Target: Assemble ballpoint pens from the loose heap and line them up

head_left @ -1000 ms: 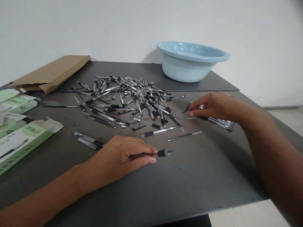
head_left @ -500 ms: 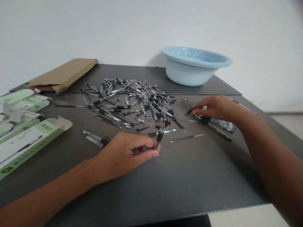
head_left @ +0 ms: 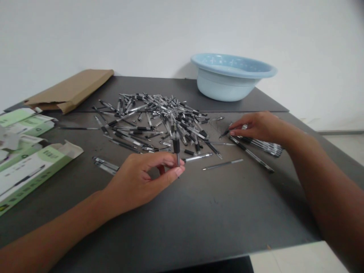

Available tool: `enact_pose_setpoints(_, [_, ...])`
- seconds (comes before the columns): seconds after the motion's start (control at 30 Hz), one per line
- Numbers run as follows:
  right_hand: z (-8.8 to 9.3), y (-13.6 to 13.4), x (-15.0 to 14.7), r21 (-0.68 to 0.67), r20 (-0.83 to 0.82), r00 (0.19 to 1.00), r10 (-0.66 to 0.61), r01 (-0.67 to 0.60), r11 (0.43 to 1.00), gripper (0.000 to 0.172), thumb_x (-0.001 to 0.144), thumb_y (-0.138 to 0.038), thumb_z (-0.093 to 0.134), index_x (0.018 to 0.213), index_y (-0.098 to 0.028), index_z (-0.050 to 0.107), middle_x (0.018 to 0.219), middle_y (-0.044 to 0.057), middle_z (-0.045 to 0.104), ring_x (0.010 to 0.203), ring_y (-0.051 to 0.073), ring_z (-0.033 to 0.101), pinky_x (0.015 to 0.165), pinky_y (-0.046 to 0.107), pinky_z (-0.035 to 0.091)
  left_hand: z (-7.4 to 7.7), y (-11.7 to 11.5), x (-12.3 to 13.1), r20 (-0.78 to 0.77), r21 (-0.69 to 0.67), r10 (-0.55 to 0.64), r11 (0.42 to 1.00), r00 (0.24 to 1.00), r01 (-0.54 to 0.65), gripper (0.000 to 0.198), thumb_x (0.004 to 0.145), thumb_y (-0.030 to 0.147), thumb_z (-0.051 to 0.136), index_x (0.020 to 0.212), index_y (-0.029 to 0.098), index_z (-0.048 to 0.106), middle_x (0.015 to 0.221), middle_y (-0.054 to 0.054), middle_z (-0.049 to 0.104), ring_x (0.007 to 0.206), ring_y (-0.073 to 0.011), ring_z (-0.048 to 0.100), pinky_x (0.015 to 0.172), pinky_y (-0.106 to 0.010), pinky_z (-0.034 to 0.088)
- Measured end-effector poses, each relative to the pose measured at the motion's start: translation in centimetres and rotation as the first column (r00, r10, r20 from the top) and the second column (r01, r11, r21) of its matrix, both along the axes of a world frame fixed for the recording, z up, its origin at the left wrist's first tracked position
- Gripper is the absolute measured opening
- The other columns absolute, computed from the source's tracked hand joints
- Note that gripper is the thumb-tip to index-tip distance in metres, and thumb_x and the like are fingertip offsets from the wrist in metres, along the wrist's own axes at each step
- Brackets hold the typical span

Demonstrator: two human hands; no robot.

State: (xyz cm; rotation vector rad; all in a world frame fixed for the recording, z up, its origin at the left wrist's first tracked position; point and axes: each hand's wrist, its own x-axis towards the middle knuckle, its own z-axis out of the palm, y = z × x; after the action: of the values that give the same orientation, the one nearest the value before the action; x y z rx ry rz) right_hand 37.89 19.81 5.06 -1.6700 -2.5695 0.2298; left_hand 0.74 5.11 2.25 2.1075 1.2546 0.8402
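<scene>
My left hand [head_left: 153, 176] pinches a pen [head_left: 176, 146] between thumb and fingertips. This pen stands nearly upright, its black grip above the fingers and a thin shaft running down between them. Over on the right, my right hand [head_left: 256, 127] is closed with its fingertips on a small black pen part [head_left: 224, 133], low over the table; its exact kind is hard to make out. Under and beside that hand lies a row of clear pens [head_left: 264, 146], with a single pen [head_left: 253, 154] in front. A thin refill [head_left: 222, 164] rests between the two hands.
A large heap of clear and black pens [head_left: 170, 110] spreads over the dark table [head_left: 216, 223]. Behind it stands a light blue basin [head_left: 227, 85]. Green and white pen boxes [head_left: 34, 170] and a brown paper envelope [head_left: 71, 87] lie at left. Several pens [head_left: 105, 165] sit beside my left wrist.
My left hand has shifted slightly left, and its pen has turned from leaning to nearly upright. My right hand stays about where it was. The single pen in front of it has moved a little.
</scene>
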Motion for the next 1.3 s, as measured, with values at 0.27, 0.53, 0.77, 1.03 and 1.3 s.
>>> enact_pose_setpoints(0.27, [0.6, -1.8, -1.9, 0.001, -0.168, 0.969, 0.18, -0.182, 0.983, 0.027, 0.087, -0.058, 0.081, 0.097, -0.033, 0.088, 0.098, 0.0, 0.084, 0.087, 0.025, 0.076, 0.074, 0.034, 0.055, 0.6, -0.2, 0.1, 0.04, 0.036, 0.18, 0.983, 0.983, -0.181, 0.017, 0.095, 0.04, 0.072, 0.094, 0.027, 0.083, 0.095, 0.002, 0.086, 0.082, -0.0192, 0.08, 0.061, -0.023, 0.057])
enact_pose_setpoints(0.53, [0.4, -4.3, -5.2, -0.119, -0.159, 0.884, 0.439, -0.459, 0.881, 0.019, 0.096, -0.043, 0.077, 0.103, -0.029, 0.088, 0.101, 0.001, 0.083, 0.083, 0.02, 0.075, 0.072, 0.031, 0.054, 0.8, -0.1, 0.0, 0.021, 0.051, 0.214, 0.975, 0.977, -0.215, 0.019, 0.095, 0.039, 0.073, 0.101, 0.025, 0.084, 0.098, 0.001, 0.087, 0.08, -0.0174, 0.079, 0.056, -0.021, 0.054])
enact_pose_setpoints(0.77, [-0.9, -5.2, -7.0, 0.079, -0.166, 0.858, 0.485, -0.479, 0.874, 0.025, 0.105, -0.032, 0.067, 0.119, -0.021, 0.084, 0.113, 0.008, 0.082, 0.094, 0.023, 0.077, 0.083, 0.032, 0.055, 1.0, -0.1, 0.2, 0.001, 0.013, 0.253, 0.967, 0.967, -0.253, 0.019, 0.093, 0.041, 0.074, 0.102, 0.027, 0.084, 0.099, 0.001, 0.087, 0.08, -0.0182, 0.078, 0.046, -0.019, 0.046])
enact_pose_setpoints(1.03, [-1.7, -5.3, -7.8, 0.12, -0.117, 0.889, 0.443, -0.43, 0.895, 0.027, 0.107, -0.032, 0.063, 0.118, -0.02, 0.084, 0.111, 0.009, 0.081, 0.095, 0.025, 0.077, 0.085, 0.036, 0.055, 1.4, -0.3, 0.7, -0.021, -0.067, 0.306, 0.95, 0.952, -0.306, 0.018, 0.092, 0.041, 0.074, 0.099, 0.027, 0.084, 0.102, 0.001, 0.087, 0.084, -0.0188, 0.078, 0.042, -0.017, 0.04])
enact_pose_setpoints(1.3, [-2.2, -4.9, -7.5, 0.121, -0.089, 0.912, 0.401, -0.39, 0.913, 0.025, 0.106, -0.031, 0.063, 0.117, -0.024, 0.084, 0.114, 0.007, 0.082, 0.099, 0.025, 0.077, 0.085, 0.035, 0.054, 0.3, 0.3, -0.4, -0.056, 0.002, 0.205, 0.979, 0.977, -0.205, 0.02, 0.094, 0.044, 0.073, 0.096, 0.027, 0.083, 0.102, 0.0, 0.087, 0.085, -0.0216, 0.081, 0.057, -0.021, 0.058])
